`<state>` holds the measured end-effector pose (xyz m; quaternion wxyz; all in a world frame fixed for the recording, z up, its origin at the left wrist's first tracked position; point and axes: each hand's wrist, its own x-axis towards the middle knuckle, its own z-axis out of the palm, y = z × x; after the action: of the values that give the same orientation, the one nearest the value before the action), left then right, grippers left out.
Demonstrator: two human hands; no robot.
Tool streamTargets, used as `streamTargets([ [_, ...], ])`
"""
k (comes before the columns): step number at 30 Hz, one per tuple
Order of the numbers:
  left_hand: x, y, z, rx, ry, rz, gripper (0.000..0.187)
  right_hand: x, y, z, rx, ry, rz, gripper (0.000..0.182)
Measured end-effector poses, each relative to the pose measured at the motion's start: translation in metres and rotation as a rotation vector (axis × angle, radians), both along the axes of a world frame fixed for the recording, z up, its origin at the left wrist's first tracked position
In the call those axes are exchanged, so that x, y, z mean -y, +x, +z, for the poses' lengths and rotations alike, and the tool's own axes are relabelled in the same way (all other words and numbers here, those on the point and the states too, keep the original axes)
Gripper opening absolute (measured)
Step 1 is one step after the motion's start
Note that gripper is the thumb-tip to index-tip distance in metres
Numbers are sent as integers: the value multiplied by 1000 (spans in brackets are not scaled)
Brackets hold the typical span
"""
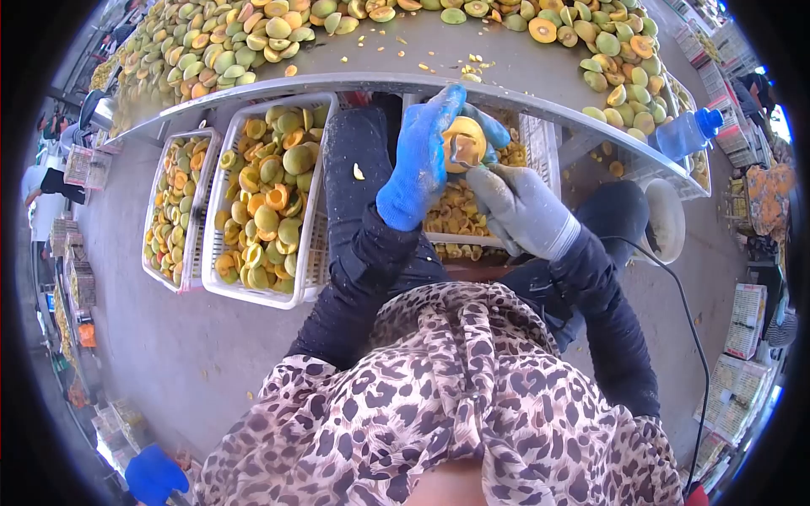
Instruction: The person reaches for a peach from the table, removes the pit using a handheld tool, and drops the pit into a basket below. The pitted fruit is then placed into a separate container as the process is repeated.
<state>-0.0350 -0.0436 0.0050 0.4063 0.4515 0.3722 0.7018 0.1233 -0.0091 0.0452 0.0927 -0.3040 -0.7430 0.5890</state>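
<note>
My left hand (419,164), in a blue glove, is wrapped round a yellow-orange peach half (464,142), its cut face turned up towards me. My right hand (525,207), in a grey glove, is closed close against the fruit's lower edge. From its fingertips a small curved metal tool (466,161) seems to reach into the cut face; its handle is hidden in the fist. Beneath both hands, a white crate (544,152) between my knees holds yellow fruit scraps (456,207).
Heaped peach halves (245,38) cover much of the metal table (396,55) ahead. Two white crates of halves, one nearer (218,253) and one farther left (152,223), stand on the floor. To the right are a blue-capped bottle (679,133), a white bucket (666,219) and a black cable (683,304).
</note>
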Motion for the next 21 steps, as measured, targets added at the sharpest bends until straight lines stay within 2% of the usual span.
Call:
streamTargets([
  [1, -4, -4, -3, 2, -10, -71, 52, -3, 4, 3, -1, 2, -5, 48],
  [2, -5, 1, 2, -1, -2, -79, 52, -7, 8, 9, -1, -321, 24, 48],
  [3, -3, 11, 7, 140, -8, -38, 52, -10, 10, 13, 3, -647, 57, 49],
  [4, -1, 16, 9, 282, -17, 7, 52, -9, 10, 10, 1, -518, 82, 51],
  [5, -3, 11, 8, 283, -20, 6, 52, -9, 9, 5, 2, -521, 80, 51],
  [7, -10, -3, 6, -142, -152, -82, 53, -9, 7, -2, 68, -39, 33, 52],
  [8, -7, 6, 9, -74, -138, 3, 54, -8, 6, -3, 69, -43, 26, 52],
  [9, -7, 18, 9, -76, -134, -6, 54, -8, 3, -3, 37, -143, 27, 53],
  [10, -7, 32, 7, 212, -98, 103, 53, -8, 1, -3, 6, -245, 31, 54],
  [11, -8, 38, 7, 498, -58, 216, 52, -9, 1, -4, 3, -240, 31, 54],
  [12, -8, 34, 7, 385, -69, 175, 50, -10, 1, -6, 27, -208, 18, 50],
  [13, -7, 30, 4, 383, -76, 169, 50, -8, 3, -9, 54, -189, -3, 48],
  [15, -8, 25, 2, 27, 23, 120, 48, -12, 10, -13, 24, -211, 33, 51],
  [16, -7, 28, 3, 172, -12, 146, 47, -12, 12, -12, 4, -352, 57, 52],
  [17, -8, 27, 6, 172, -12, 143, 47, -12, 14, -10, -15, -492, 87, 54],
  [18, -8, 21, 8, -14, 14, 78, 47, -11, 15, -7, -16, -493, 88, 54],
  [19, -9, 17, 10, -202, 39, 10, 48, -10, 17, -2, -39, -764, 81, 53],
  [20, -15, 14, 7, -289, 73, -54, 60, -10, 17, 0, -58, -1033, 73, 53],
  [21, -15, 15, 3, -286, 72, -48, 60, -10, 17, -1, -51, -1034, 77, 53],
])
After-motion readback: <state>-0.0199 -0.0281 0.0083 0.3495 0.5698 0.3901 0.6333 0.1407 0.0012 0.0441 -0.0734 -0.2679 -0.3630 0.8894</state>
